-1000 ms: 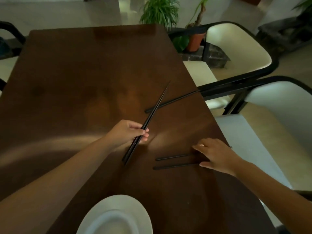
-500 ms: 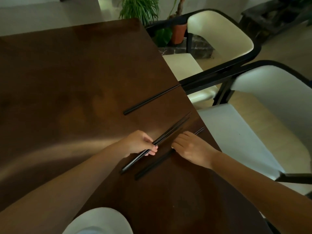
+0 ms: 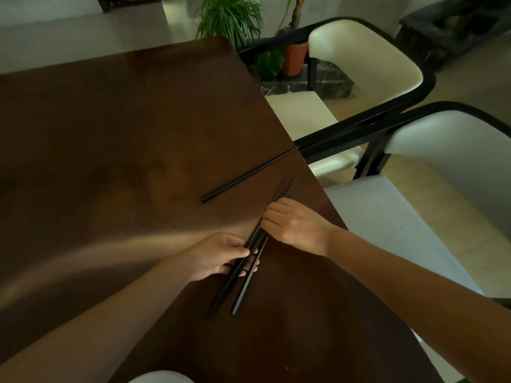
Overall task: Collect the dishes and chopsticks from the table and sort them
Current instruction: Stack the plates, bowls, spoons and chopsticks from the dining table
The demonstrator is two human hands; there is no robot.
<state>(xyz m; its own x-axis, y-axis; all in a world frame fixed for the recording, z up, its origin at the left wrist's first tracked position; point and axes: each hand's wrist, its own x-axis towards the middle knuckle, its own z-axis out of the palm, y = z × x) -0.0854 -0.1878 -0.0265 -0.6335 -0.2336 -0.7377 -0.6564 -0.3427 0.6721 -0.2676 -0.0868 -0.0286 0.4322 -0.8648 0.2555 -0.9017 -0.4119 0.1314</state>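
Several black chopsticks [image 3: 243,283] form one slanted bundle near the right edge of the dark wooden table [image 3: 110,150]. My left hand [image 3: 221,257] grips the bundle around its lower middle. My right hand [image 3: 296,225] pinches the same bundle higher up with curled fingers. One more black chopstick [image 3: 249,175] lies loose on the table beyond my hands, its far tip reaching the table's right edge. A white dish [image 3: 161,378] shows only as a sliver at the bottom of the frame.
Two cream chairs with black frames [image 3: 365,62] [image 3: 453,167] stand against the table's right side. Potted plants [image 3: 232,20] stand on the floor past the far right corner.
My right hand has brought its chopsticks against those in my left hand, so both hands now hold one bundle. The view has tipped forward and the white dish has dropped nearly out of frame.
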